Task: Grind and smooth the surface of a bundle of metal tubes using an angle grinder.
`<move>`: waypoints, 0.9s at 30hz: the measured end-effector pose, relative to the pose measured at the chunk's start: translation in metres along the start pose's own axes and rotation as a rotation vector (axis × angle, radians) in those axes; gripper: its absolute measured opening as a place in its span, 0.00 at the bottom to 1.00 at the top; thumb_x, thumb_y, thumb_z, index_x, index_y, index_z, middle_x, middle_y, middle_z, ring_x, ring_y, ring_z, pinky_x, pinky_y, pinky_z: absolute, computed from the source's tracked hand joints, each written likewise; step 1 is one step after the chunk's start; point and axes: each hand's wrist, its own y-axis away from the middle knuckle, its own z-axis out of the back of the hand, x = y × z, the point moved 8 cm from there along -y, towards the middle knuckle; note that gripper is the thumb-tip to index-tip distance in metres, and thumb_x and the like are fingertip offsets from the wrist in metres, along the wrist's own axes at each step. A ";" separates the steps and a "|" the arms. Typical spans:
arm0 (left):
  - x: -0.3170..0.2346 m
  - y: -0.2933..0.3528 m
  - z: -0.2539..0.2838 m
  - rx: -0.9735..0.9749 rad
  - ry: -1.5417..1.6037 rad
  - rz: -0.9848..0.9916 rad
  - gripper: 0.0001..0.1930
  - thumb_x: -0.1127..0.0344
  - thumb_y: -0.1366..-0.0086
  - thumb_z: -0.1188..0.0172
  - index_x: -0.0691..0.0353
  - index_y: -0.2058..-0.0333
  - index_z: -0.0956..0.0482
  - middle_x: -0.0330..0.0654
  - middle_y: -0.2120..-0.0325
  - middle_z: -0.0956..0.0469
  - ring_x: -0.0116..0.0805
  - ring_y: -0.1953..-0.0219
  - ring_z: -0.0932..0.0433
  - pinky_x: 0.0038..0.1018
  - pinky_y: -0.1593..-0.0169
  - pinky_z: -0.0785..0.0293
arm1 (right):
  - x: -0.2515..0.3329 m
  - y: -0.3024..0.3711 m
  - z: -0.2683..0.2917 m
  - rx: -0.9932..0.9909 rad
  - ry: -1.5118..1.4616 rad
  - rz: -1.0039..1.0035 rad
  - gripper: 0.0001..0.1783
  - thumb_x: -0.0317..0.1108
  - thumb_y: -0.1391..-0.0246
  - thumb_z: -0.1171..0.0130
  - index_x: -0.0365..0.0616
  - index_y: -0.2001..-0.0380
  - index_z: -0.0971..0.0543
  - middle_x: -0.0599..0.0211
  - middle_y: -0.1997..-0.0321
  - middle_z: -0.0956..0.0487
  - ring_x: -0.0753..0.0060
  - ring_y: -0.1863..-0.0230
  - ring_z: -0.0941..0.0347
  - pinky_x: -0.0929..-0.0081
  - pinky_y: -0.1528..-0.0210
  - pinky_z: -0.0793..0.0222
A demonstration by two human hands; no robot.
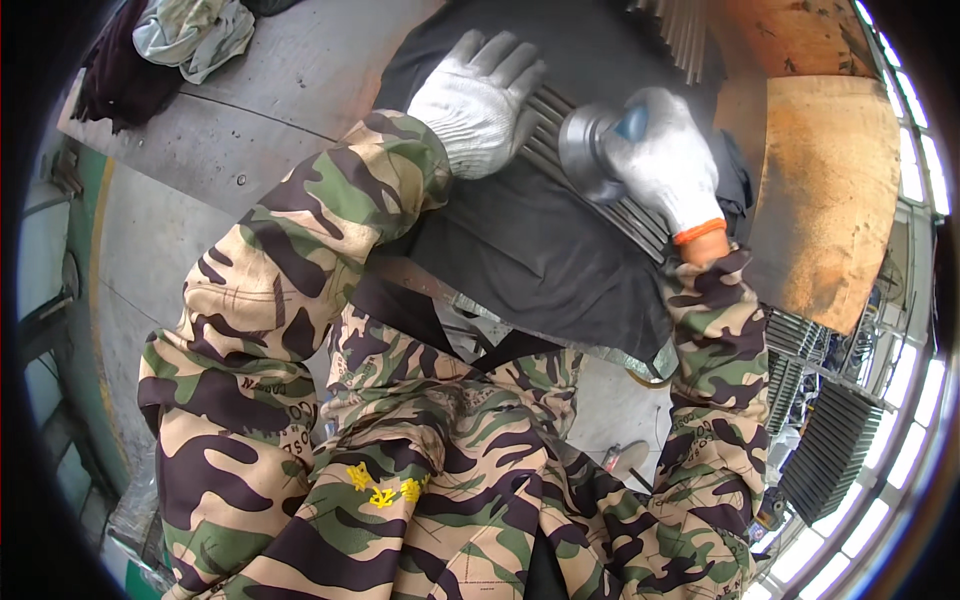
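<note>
My left hand [475, 105], in a white knit glove, lies palm down at the left end of several parallel metal bars [632, 228]. Its fingers are stretched out, dark with dirt at the tips. My right hand [665, 160], gloved in white with an orange cuff, is wrapped round a round-headed grey tool with a blue part [592, 155]. The tool's wide disc is over the middle of the bars and hides part of them; whether it touches them I cannot tell. Beneath the bars, black cloth [520, 235] covers the work surface.
More metal rods [680, 40] lie on the cloth at the far side. A rust-stained board [825, 190] is at the right. Crumpled cloths [195, 35] sit on the grey metal tabletop [270, 90] at far left. Dark ribbed parts [828, 450] stand at lower right.
</note>
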 end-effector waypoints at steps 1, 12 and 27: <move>0.004 0.003 0.004 0.024 0.003 0.049 0.29 0.55 0.31 0.42 0.62 0.35 0.29 0.50 0.33 0.30 0.49 0.29 0.35 0.47 0.26 0.42 | 0.004 -0.003 -0.001 -0.042 -0.016 0.066 0.28 0.50 0.48 0.33 0.44 0.48 0.21 0.44 0.46 0.20 0.42 0.46 0.20 0.53 0.42 0.24; -0.050 -0.035 -0.076 -0.297 -0.183 0.232 0.25 0.50 0.36 0.46 0.56 0.44 0.24 0.42 0.44 0.27 0.46 0.38 0.32 0.52 0.33 0.38 | -0.085 -0.036 -0.032 0.207 0.168 0.123 0.28 0.32 0.36 0.44 0.29 0.35 0.28 0.40 0.39 0.20 0.46 0.36 0.24 0.60 0.32 0.31; 0.056 -0.047 -0.100 1.022 -3.278 -0.690 0.24 0.42 0.29 0.47 0.56 0.50 0.21 0.41 0.57 0.19 0.45 0.53 0.23 0.45 0.48 0.25 | -0.042 -0.057 -0.014 0.034 -0.014 0.270 0.19 0.39 0.36 0.40 0.36 0.49 0.24 0.57 0.56 0.25 0.58 0.55 0.29 0.64 0.45 0.32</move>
